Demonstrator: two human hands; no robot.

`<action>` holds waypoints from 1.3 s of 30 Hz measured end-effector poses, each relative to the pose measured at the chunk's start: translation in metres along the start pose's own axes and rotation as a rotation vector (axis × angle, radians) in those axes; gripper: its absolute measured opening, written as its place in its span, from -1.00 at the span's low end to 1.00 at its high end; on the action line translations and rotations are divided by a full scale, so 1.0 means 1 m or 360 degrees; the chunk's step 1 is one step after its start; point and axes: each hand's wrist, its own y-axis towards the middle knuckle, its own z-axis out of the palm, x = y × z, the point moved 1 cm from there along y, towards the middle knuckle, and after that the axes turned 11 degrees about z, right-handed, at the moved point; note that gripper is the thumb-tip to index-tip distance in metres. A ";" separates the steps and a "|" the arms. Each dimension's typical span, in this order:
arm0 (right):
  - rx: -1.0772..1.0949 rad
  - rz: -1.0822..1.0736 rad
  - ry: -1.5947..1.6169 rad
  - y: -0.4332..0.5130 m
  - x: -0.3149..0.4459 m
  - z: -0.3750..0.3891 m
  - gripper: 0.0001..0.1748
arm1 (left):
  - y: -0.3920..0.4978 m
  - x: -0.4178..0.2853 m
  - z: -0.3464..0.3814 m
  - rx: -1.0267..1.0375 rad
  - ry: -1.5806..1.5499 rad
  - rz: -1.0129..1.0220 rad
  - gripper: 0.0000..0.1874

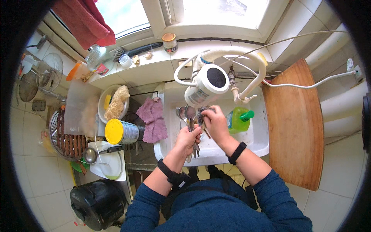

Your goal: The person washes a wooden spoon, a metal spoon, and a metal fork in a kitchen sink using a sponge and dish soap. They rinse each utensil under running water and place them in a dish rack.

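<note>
Over a white sink, my left hand grips a bunch of metal spoons by the handles, their bowls pointing toward the faucet. My right hand pinches a dark, mesh-like scouring pad against or right beside the cutlery; exact contact is hard to tell. A white faucet-mounted unit hangs just above both hands. Right of my right hand, a green dish soap bottle with a green cap is in the sink. Some thin items lie in the basin, partly hidden by my hands.
A purple cloth lies at the sink's left rim. Farther left are a yellow-lidded can, a white bowl with sponges and a ladle. A wooden board leans on the right. The curved faucet spout arches over the basin.
</note>
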 end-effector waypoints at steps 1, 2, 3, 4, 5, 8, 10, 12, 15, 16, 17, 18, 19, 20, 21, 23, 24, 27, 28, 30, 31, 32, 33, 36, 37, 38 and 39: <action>0.0013 -0.0010 -0.0019 0.000 -0.001 0.002 -0.87 | -0.001 0.001 0.000 -0.0032 -0.0036 -0.0011 -0.96; 0.0007 0.0005 -0.0035 0.004 -0.004 0.003 -0.87 | 0.000 0.001 0.000 -0.0076 -0.0074 0.0051 -0.96; 0.0165 0.0069 -0.0063 0.000 -0.005 0.007 -0.87 | 0.000 0.001 -0.001 -0.0055 -0.0065 0.0038 -0.96; 0.0047 0.0001 -0.0054 0.002 -0.007 0.006 -0.87 | 0.000 0.000 -0.002 -0.0036 -0.0055 0.0018 -0.95; 0.0109 0.0070 -0.0134 0.003 -0.010 0.006 -0.87 | 0.001 0.000 -0.002 -0.0016 -0.0050 -0.0001 -0.94; -0.0108 -0.0056 -0.0064 0.008 -0.011 0.004 -0.88 | 0.001 -0.001 -0.003 0.0039 -0.0086 -0.0028 -0.94; 0.0048 -0.0105 -0.0059 0.009 -0.009 0.006 -0.90 | 0.001 -0.002 -0.003 0.0043 -0.0105 -0.0017 -0.95; 0.0053 -0.0081 -0.0059 0.012 -0.009 0.007 -0.91 | 0.000 -0.001 -0.002 0.0005 -0.0054 -0.0085 -0.95; 0.0012 -0.0063 -0.0081 0.015 -0.006 0.006 -0.90 | -0.001 -0.003 0.000 0.0007 -0.0136 0.0065 -0.96; 0.0070 -0.0036 -0.0072 0.015 -0.005 0.007 -0.90 | 0.000 -0.005 -0.001 -0.0014 -0.0113 0.0100 -0.96; 0.0238 0.0037 -0.0108 0.013 -0.004 0.008 -0.89 | 0.000 -0.005 -0.001 0.0019 -0.0109 0.0084 -0.96; 0.0154 0.0083 -0.0071 0.015 -0.003 0.007 -0.89 | 0.000 -0.006 -0.001 0.0020 -0.0113 0.0068 -0.96; 0.0096 -0.0020 -0.0070 0.013 -0.001 0.008 -0.89 | 0.000 -0.007 -0.001 0.0008 -0.0100 0.0020 -0.97; 0.0043 -0.0058 -0.0092 0.011 0.001 0.008 -0.90 | 0.001 -0.007 -0.001 0.0054 -0.0141 0.0028 -0.97; -0.0053 -0.0099 -0.0095 0.014 0.001 0.008 -0.90 | 0.001 -0.008 -0.002 0.0049 -0.0127 0.0058 -0.97; 0.0019 -0.0006 0.0016 0.014 -0.002 0.010 -0.90 | 0.002 -0.008 -0.004 0.0039 -0.0108 0.0054 -0.94; -0.0004 -0.0005 0.0002 0.017 -0.007 0.010 -0.90 | 0.001 -0.007 -0.004 0.0029 -0.0105 0.0047 -0.93; -0.0155 0.0241 0.0101 0.028 -0.025 0.008 -0.92 | 0.001 -0.005 -0.006 0.0015 -0.0086 -0.0023 -0.92; -0.0185 0.0388 0.0213 0.029 -0.030 0.009 -0.90 | 0.001 -0.005 -0.007 0.0014 -0.0108 -0.0031 -0.91; -0.0101 0.0891 0.0738 0.026 -0.039 0.013 -0.86 | 0.003 -0.008 -0.009 -0.0032 -0.0122 0.0018 -0.91; 0.0011 0.0877 0.0895 0.021 -0.039 0.015 -0.86 | 0.004 -0.009 -0.009 -0.0080 -0.0126 0.0006 -0.90; 0.0114 0.0938 0.1022 0.015 -0.037 0.017 -0.87 | 0.004 -0.010 -0.009 -0.0082 -0.0113 0.0030 -0.91; 0.0218 0.1084 0.1106 0.008 -0.035 0.020 -0.87 | 0.004 -0.011 -0.009 -0.0105 -0.0099 0.0033 -0.91; 0.0360 0.0950 0.0972 0.003 -0.026 0.029 -0.83 | 0.002 -0.011 -0.006 -0.0051 -0.0001 0.0050 -0.92; 0.0394 0.0945 0.1065 0.004 -0.025 0.032 -0.82 | 0.000 -0.010 -0.004 -0.0014 0.0037 0.0041 -0.91; 0.0319 0.0987 0.0910 0.009 -0.026 0.034 -0.81 | -0.001 -0.009 -0.002 -0.0020 0.0034 0.0023 -0.91; 0.0244 0.0935 0.0815 0.015 -0.027 0.036 -0.80 | 0.000 -0.009 -0.001 0.0016 0.0023 0.0079 -0.91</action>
